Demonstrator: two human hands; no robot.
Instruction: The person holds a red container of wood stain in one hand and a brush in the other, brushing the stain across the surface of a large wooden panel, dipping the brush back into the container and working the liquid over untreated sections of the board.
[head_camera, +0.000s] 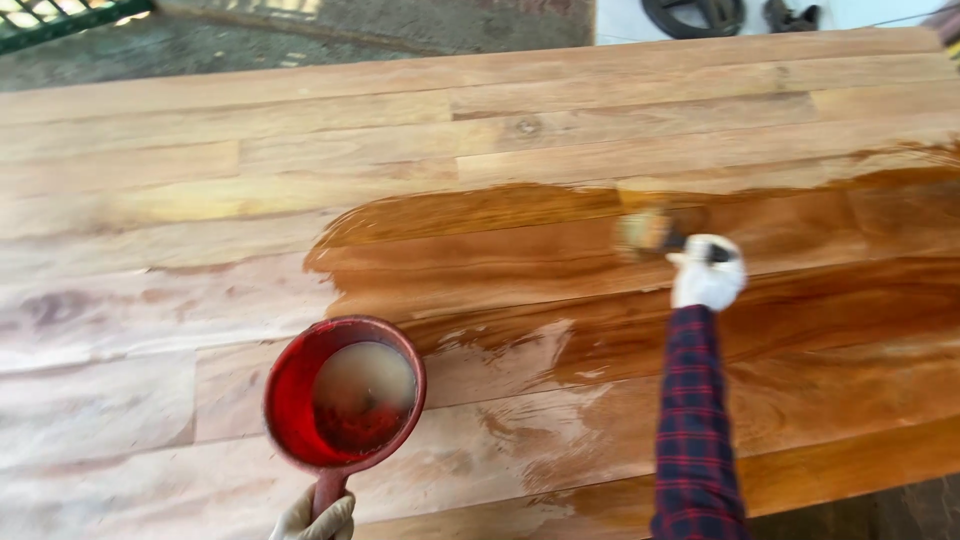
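The gloved right hand has its fingers wrapped around a paintbrush, whose bristles rest on the wet, darkened part of the wooden bench. The gloved left hand grips the handle of a red scoop holding cloudy liquid, near the bench's front edge.

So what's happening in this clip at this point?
A person in white gloves is brushing a wet finish onto a large wooden tabletop. The right hand, in a plaid sleeve, holds a paintbrush against the boards at the edge of the darkened, glossy patch. The left hand holds a red scoop-like cup by its handle, with cloudy liquid inside. The far and left boards are pale and dry.
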